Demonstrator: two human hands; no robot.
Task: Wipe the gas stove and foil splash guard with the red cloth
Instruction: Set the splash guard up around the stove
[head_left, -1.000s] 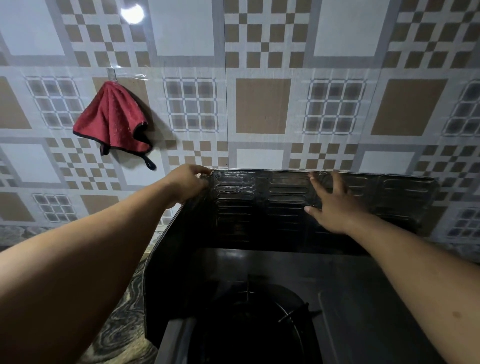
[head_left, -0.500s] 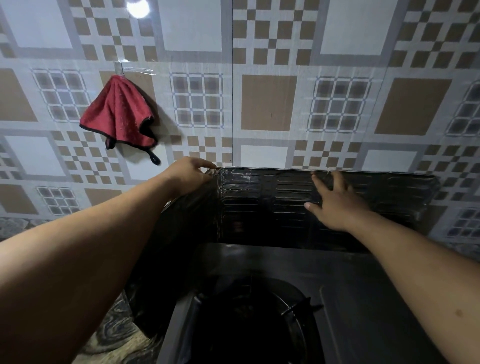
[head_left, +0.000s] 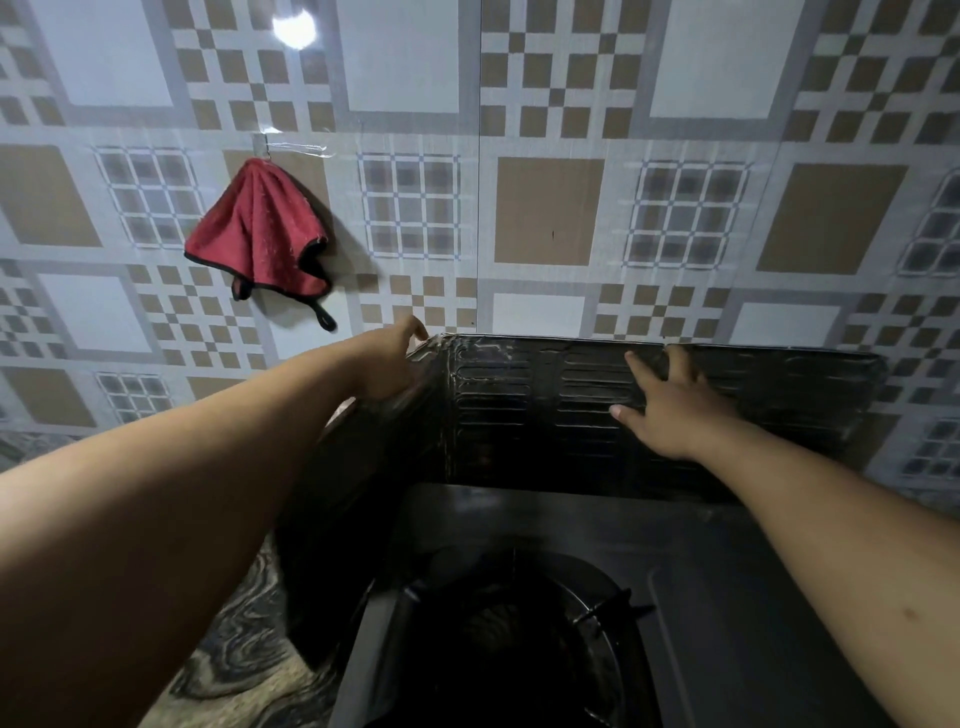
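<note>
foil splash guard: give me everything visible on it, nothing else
The foil splash guard is a dark, thin sheet that looks like metal foil, embossed with rows of horizontal slot-shaped ribs and creased vertically into panels. It stands upright behind the gas stove against the tiled wall, with a left panel angled forward along the stove's side. Its top edge glints and looks scuffed. The left hand holds the upper left corner; the right hand presses flat on the back panel.

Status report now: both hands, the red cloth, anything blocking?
Left hand gripping splash guard corner. Right hand flat on its back panel. Red cloth hanging on wall, untouched. Nothing blocks the way.
</note>
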